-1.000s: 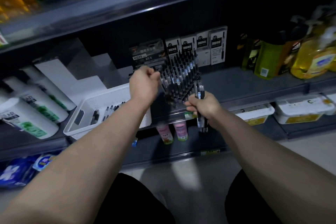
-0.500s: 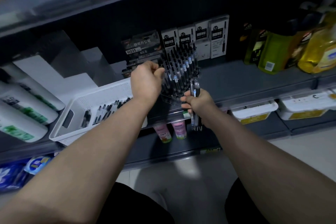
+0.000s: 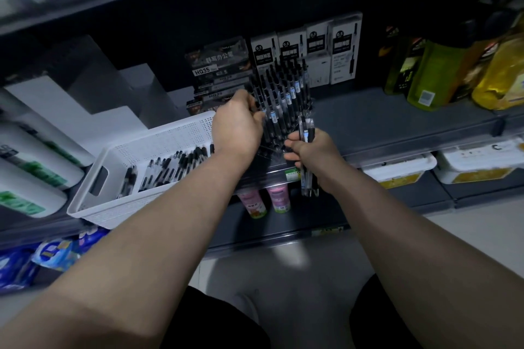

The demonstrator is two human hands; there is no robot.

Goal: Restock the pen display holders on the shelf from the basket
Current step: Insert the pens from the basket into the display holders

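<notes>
A clear pen display holder (image 3: 283,99) packed with several upright black pens stands on the dark shelf (image 3: 397,125). My left hand (image 3: 236,125) is at the holder's left side, fingers curled and pinching a pen among the rows. My right hand (image 3: 310,150) grips a bundle of pens (image 3: 307,159) upright just in front of the holder. A white perforated basket (image 3: 119,207) sits to the left on the shelf edge, with several black pens (image 3: 167,167) lying in it.
Boxed pens (image 3: 306,51) and dark stationery boxes (image 3: 217,65) stand behind the holder. White bottles (image 3: 31,161) lie at the left, yellow-green bottles (image 3: 453,76) at the right. White tubs (image 3: 470,161) and pink bottles (image 3: 266,198) sit on the lower shelf.
The view tilted down a little, showing more of the basket. My left hand sank slightly along the holder's left rows; my right hand still holds the pen bundle in the same place.
</notes>
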